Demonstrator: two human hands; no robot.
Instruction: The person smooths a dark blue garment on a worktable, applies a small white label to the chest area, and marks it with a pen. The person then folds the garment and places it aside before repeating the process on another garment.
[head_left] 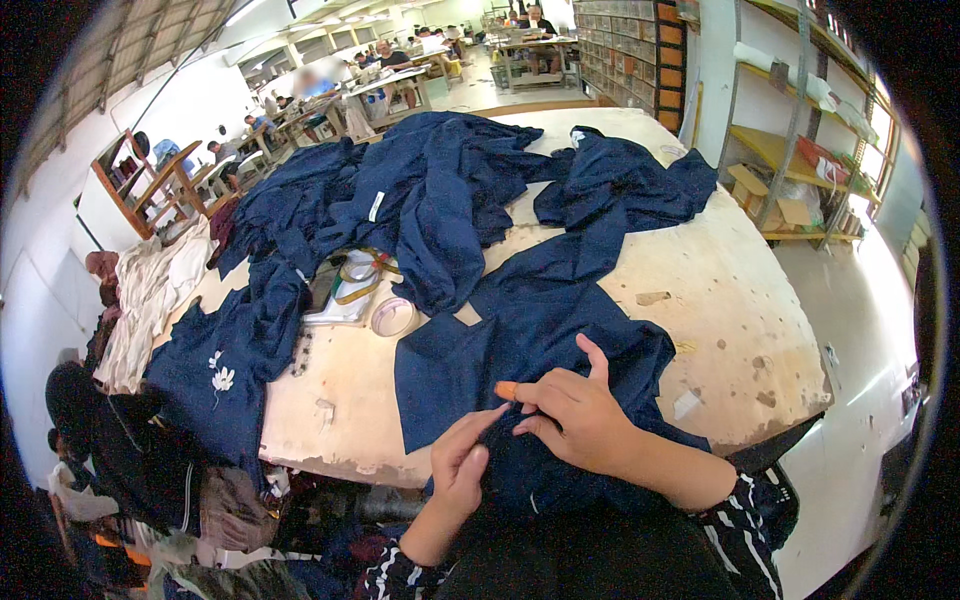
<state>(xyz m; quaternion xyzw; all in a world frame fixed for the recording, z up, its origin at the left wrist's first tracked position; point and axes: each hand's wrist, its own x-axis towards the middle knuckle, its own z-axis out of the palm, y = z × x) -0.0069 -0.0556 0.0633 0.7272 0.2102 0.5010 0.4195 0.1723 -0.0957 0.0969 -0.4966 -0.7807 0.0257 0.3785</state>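
Note:
A navy blue garment [540, 340] lies spread over the near part of the table, its lower end hanging toward me over the edge. My left hand [462, 462] is closed on a fold of this cloth, fingertips pointing right. Right beside it, my right hand [580, 415] has thumb and index finger curled in a pinch at the same fold, with the little finger raised. What lies between those fingertips is too small to make out. An orange covering [507, 390] wraps one of the right fingertips.
More navy garments [430, 190] are heaped across the pale worn table [720, 300]. Near the middle are a tape roll [394, 317], a measuring tape [365, 285] and papers. A navy piece with white flowers [222, 378] lies left. Shelves [790, 150] stand right; people work at tables behind.

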